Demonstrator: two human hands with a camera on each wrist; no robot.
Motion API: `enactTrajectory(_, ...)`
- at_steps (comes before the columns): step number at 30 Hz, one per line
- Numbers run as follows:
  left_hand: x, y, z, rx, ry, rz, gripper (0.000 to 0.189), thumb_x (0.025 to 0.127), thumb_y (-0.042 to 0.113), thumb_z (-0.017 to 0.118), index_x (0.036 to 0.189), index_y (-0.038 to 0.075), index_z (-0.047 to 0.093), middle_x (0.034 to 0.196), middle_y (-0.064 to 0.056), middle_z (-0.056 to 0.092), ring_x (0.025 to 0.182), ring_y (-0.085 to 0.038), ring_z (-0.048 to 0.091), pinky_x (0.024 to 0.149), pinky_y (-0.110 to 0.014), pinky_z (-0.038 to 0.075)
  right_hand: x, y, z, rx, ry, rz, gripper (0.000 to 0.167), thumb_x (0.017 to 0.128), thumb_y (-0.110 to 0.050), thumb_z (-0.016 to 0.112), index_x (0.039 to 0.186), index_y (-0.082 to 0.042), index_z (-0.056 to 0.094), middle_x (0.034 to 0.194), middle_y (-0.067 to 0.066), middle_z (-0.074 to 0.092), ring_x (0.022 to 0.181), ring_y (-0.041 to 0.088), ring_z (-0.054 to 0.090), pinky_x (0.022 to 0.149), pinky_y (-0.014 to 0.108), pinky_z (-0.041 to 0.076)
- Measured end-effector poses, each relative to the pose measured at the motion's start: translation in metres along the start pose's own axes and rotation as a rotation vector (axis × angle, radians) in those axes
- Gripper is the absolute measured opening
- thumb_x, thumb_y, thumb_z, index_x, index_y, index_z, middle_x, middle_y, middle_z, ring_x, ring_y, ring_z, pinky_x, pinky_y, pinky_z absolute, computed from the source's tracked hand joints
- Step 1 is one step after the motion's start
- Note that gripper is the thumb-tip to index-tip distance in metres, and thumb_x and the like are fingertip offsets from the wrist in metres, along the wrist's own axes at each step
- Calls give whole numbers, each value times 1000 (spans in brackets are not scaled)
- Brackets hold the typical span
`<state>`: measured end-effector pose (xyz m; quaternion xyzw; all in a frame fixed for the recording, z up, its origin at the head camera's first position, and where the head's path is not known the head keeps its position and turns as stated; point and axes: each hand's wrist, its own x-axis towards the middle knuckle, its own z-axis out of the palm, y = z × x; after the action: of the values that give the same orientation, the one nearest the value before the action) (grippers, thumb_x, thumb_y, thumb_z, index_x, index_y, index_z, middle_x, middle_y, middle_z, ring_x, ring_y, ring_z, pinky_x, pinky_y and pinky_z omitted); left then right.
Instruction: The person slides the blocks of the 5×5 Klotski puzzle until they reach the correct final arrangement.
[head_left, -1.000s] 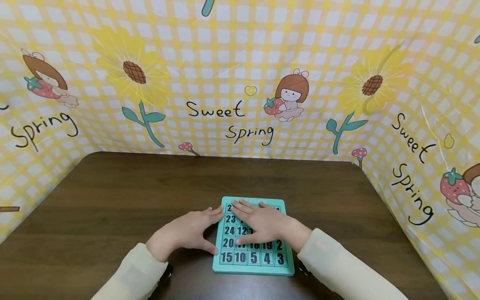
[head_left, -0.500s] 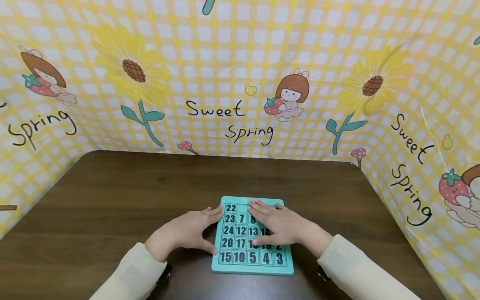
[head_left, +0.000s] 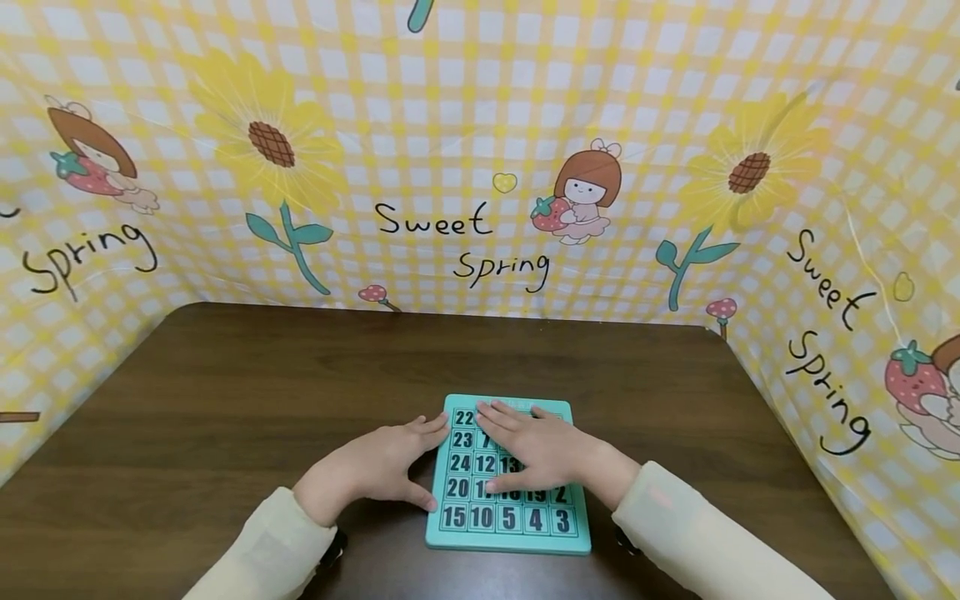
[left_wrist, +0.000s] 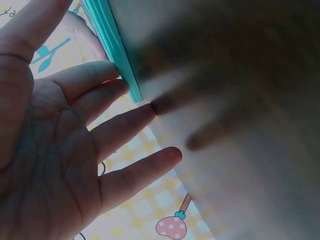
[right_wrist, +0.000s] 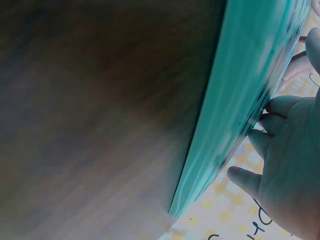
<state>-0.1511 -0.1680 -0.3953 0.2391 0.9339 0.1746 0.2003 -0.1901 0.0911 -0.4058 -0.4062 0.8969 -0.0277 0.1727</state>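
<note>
- I have the number puzzle [head_left: 510,542] at the table's [head_left: 225,400] six o'clock.
- The left hand [head_left: 386,462], fingers outstretched, touches its nine-o'clock edge; the right hand [head_left: 536,446], fingers straight, lies over the tiles [head_left: 484,464].
- I judge this tile-sliding; next calls for light fingertip pressure.

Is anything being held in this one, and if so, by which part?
Nothing is gripped: the left hand, spread, touches the number puzzle's left edge, while the right hand lies flat over its tiles.
</note>
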Motion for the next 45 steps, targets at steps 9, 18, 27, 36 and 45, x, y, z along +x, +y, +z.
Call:
enactTrajectory(9, -3, 5, -2, 3, 1, 10, 95, 79, 43, 81, 155, 9, 35, 165, -8, 23, 154, -30, 18, 117, -63, 24, -9, 9, 2, 5, 28, 8, 93, 92, -74, 43, 161, -21, 10, 169, -6, 2, 156, 17, 5, 120, 62, 19)
enactTrajectory(18, -5, 1, 0, -59, -6, 42, 96, 81, 34, 81, 156, 3, 28, 167, -11, 13, 155, -29, 11, 119, -63, 17, -38, 30, 8, 27, 70, 28, 92, 92, -72, 45, 161, -17, 17, 169, -1, 9, 156, 22, 8, 118, 65, 19)
enactTrajectory(27, -4, 4, -3, -49, -28, 38, 97, 80, 32, 82, 154, -1, 29, 167, -15, 12, 155, -29, 13, 120, -61, 18, -35, 29, 6, 21, 64, 25, 92, 93, -71, 45, 161, -16, 16, 169, 0, 8, 156, 23, 8, 118, 66, 19)
enactTrajectory(36, 0, 8, -4, -22, -40, 20, 97, 79, 33, 83, 154, 0, 31, 167, -14, 14, 155, -27, 14, 121, -59, 17, -22, 18, 2, 21, 33, 31, 93, 92, -71, 47, 161, -18, 13, 169, -3, 6, 156, 20, 7, 120, 63, 18)
enactTrajectory(45, 3, 13, -5, 11, -48, 17, 96, 78, 33, 84, 153, 1, 34, 167, -13, 16, 154, -26, 18, 122, -54, 20, -30, 29, 3, 28, 66, 39, 95, 91, -73, 45, 161, -17, 13, 169, 1, 6, 156, 22, 7, 119, 64, 19)
